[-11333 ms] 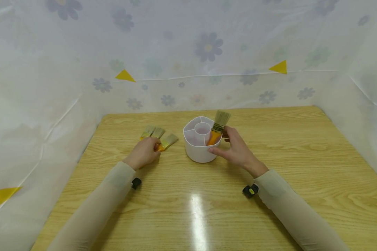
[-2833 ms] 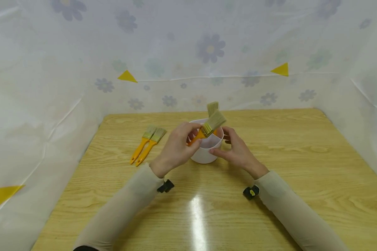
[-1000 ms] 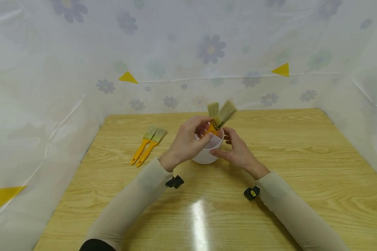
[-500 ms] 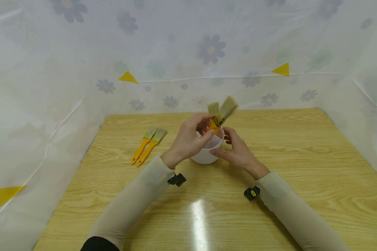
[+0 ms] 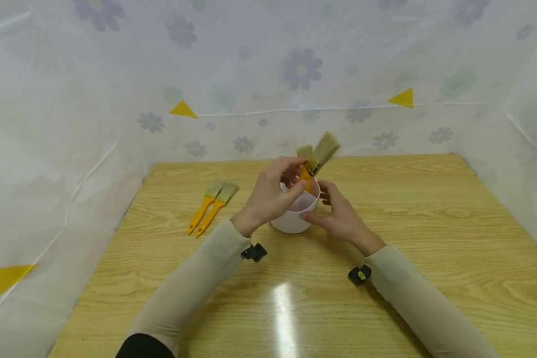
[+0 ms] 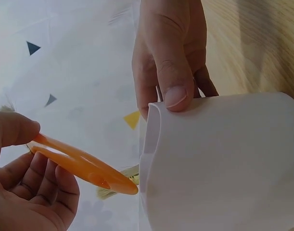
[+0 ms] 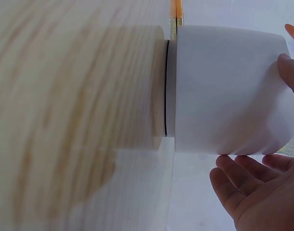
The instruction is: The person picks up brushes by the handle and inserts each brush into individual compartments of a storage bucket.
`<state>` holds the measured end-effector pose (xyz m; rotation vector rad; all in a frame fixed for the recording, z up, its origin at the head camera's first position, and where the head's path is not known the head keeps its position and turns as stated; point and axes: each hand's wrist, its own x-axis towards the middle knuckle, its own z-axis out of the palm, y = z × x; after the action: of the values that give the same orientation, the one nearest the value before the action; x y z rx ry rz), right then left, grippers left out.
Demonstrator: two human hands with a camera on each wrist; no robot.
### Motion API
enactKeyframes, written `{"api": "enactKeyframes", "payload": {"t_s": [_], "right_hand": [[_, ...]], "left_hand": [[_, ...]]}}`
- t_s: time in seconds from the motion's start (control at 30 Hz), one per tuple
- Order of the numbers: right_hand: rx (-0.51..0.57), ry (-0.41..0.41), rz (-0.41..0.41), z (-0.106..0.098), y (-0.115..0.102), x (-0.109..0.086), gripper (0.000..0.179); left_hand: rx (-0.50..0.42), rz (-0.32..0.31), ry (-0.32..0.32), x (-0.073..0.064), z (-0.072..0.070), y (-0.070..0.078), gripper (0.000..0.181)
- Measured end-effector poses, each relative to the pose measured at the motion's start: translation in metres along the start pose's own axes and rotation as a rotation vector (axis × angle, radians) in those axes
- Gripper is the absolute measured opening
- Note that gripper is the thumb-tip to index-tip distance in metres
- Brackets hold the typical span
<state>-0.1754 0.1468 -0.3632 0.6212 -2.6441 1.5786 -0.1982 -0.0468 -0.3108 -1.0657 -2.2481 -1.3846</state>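
Observation:
My left hand (image 5: 268, 196) pinches a paintbrush (image 5: 325, 150) by its orange handle close under the ferrule, bristles up and tilted right. In the left wrist view the lower end of its handle (image 6: 84, 166) is right at the rim of a white divided round organizer (image 6: 223, 159). Thumb on the near side and fingers round the far side, my right hand (image 5: 340, 214) holds the organizer (image 5: 291, 223). A second paintbrush (image 5: 303, 150) stands inside at the back, its handle hidden. Two more paintbrushes, one (image 5: 200, 214) beside the other (image 5: 216, 209), lie left of it.
The wood-grain table (image 5: 407, 223) is enclosed by pale flowered sheeting (image 5: 250, 59) at the back and plain whitish sheeting at the sides. Yellow triangles (image 5: 184, 109) mark the sheeting. Small black cameras (image 5: 254, 252) sit at both wrists.
Since the oldest frame, my left hand has lifted a paintbrush from the table to above the organizer; the brush inside now stands farther back. Lately the held brush has risen slightly. My right hand stays put.

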Motion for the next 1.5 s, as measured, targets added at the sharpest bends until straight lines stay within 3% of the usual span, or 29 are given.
{"api": "enactKeyframes", "payload": {"t_s": [0.73, 1.5], "right_hand": [[-0.007, -0.009, 0.027, -0.002, -0.003, 0.000, 0.081], [0.001, -0.019, 0.039, -0.001, -0.002, 0.000, 0.081]], "left_hand": [[0.001, 0.077, 0.055, 0.007, 0.004, -0.008, 0.037], [-0.040, 0.036, 0.042, -0.005, 0.009, -0.023, 0.038]]}}
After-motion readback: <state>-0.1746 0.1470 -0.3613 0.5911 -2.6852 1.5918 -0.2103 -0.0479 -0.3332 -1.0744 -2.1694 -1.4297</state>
